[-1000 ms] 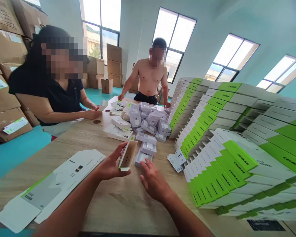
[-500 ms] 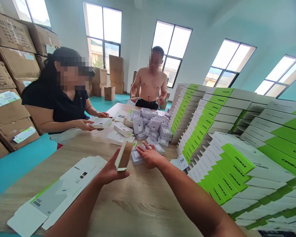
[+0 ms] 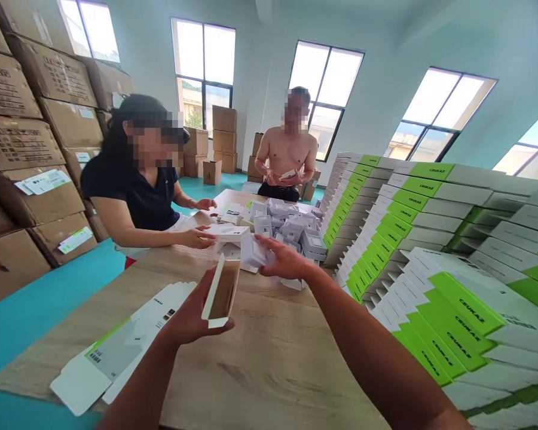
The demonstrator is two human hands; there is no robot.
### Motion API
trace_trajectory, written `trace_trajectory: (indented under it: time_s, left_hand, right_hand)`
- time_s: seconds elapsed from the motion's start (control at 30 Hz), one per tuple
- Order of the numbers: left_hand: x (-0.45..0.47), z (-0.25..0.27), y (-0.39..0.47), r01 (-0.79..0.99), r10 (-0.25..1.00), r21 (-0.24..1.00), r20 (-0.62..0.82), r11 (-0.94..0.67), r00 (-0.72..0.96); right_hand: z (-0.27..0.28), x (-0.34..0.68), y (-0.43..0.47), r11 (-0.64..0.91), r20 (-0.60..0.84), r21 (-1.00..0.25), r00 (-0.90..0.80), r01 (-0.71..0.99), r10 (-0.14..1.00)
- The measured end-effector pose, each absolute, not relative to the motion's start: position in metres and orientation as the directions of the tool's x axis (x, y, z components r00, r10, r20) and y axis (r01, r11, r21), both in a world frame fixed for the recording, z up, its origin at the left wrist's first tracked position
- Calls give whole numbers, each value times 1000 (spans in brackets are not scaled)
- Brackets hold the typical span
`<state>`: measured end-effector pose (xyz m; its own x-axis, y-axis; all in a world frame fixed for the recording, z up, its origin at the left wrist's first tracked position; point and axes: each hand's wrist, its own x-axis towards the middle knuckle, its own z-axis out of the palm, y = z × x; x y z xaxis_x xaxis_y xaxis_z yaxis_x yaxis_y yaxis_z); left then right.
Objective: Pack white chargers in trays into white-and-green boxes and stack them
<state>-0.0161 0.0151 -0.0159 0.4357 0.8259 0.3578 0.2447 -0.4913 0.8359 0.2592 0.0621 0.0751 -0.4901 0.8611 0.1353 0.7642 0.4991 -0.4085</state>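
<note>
Some tabletop (image 3: 269,358) shows between left hand's (image 3: 192,318) open-ended carton (image 3: 223,292) and stacked boxes (image 3: 452,328).

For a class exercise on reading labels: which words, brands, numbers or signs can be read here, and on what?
"CEUKAZ": on green ends of the stacked boxes, right, repeated.
"CEUKAZ", small: on the top one of the flat cartons, left.
Too small or blurred: remaining print on both, and markings on the brown cardboard boxes.
None readable: the held open carton and white tray.
</note>
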Motion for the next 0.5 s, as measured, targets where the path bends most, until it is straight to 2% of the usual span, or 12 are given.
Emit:
trace_trajectory:
  time_s: [0.1,0.17,0.3,0.4,0.5]
  left_hand:
    - [-26,-10,4,297,809,810,324,-505,491]
    - [-29,-8,0,323,804,802,295,-502,516]
    - [-22,-6,-7,395,787,758,244,-519,566]
    - [-12,-3,-15,417,742,696,251,-585,621]
    - [-5,1,-23,478,737,634,227,-608,636]
  right_hand:
    - [98,266,9,482,257,-448,-408,753,876]
    - [107,270,-34,547,323,-403,-445,734,835]
    - [107,266,-95,629,258,-218,-578,746,774]
    - [97,256,-105,599,221,-143,-565,788,795]
    - [85,256,-103,545,242,-127,-507,829,827]
